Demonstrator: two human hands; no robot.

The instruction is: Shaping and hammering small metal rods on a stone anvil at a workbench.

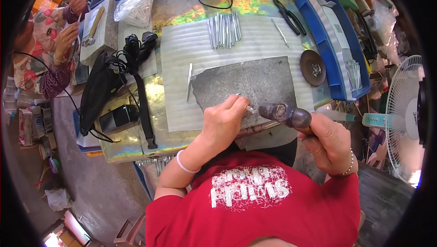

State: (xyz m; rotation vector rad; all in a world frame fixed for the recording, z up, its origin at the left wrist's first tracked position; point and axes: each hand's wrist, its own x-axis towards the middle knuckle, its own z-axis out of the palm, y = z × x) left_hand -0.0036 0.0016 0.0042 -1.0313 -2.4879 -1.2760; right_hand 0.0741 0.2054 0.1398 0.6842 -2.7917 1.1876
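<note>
My left hand (222, 123) is closed in a pinch on a small silver metal rod (250, 109), held low at the near edge of a grey stone slab (246, 81). Most of the rod is covered by my fingers. My right hand (328, 143) grips the handle of a hammer (286, 114), whose dark rounded head hangs just right of the rod, apart from it. Beyond the slab lies a bundle of silver rods (224, 31) on a white foam sheet (175, 103). A lone rod (189, 82) rests by the slab's left edge, and a thin pointed rod (280, 33) at the far right.
Black-handled pliers (291, 17) and a brown round dish (309, 75) of small metal pieces lie right, beside a long blue tray (334, 83). A black bag (101, 91) sits left. A white fan (403, 119) stands right. A co-worker (38, 60) sits far left near another hammer (94, 25).
</note>
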